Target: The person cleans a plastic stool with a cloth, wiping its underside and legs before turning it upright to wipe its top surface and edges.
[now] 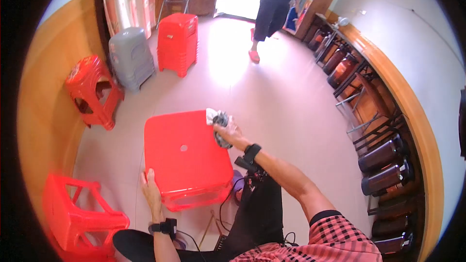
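A red plastic stool [187, 150] with a small hole in its seat stands in front of me. My right hand [230, 132] is closed round a grey and white cloth [222, 138] at the stool's far right corner, with part of the cloth over the edge. At the near left edge of the seat, my left hand [151, 191] holds the stool, thumb on top and the other fingers partly hidden at its side. Both wrists wear black bands.
Another red stool [82, 213] is at the lower left, one more [94, 90] by the left wall. Behind are grey [132, 56] and red stool stacks [178, 43]. A person [276, 9] stands near the bright doorway. Dark cylindrical containers [383, 157] line the right wall.
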`<move>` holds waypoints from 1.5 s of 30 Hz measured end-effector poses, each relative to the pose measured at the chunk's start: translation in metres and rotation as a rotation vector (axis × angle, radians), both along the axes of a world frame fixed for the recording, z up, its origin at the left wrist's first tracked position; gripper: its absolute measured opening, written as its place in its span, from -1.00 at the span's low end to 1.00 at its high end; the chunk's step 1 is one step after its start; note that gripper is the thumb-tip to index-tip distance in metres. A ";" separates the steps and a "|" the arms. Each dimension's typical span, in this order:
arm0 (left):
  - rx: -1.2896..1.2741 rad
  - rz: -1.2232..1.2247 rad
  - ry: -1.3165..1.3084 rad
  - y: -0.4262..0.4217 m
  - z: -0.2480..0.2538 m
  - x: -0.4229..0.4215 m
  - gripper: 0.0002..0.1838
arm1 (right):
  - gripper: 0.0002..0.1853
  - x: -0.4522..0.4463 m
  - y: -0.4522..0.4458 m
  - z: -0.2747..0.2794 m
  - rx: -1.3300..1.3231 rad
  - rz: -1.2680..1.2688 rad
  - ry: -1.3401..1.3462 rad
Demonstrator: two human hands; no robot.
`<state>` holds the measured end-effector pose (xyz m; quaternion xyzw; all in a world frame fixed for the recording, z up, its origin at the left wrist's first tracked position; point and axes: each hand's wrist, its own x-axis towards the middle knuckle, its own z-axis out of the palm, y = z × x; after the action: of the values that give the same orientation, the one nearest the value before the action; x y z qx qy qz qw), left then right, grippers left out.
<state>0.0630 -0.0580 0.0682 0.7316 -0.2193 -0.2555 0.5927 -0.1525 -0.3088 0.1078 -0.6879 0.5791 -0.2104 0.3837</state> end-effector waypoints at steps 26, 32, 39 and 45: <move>-0.141 0.002 0.092 -0.023 -0.006 0.021 -0.47 | -0.25 -0.067 0.140 -0.037 0.170 0.003 -0.437; -0.012 0.014 -0.064 -0.021 -0.007 0.018 -0.48 | -0.19 -0.061 0.179 -0.039 0.253 -0.155 -0.681; -0.058 -0.015 -0.049 -0.017 -0.019 0.021 -0.47 | -0.21 -0.043 0.218 -0.040 0.331 -0.275 -0.782; 0.040 -0.051 -0.147 -0.015 -0.020 0.026 -0.45 | -0.40 -0.006 0.248 -0.040 0.450 0.031 -0.710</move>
<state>0.0890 -0.0725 0.0484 0.7542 -0.2757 -0.2207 0.5536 -0.1586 -0.0608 0.0674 -0.4802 0.4320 -0.2967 0.7034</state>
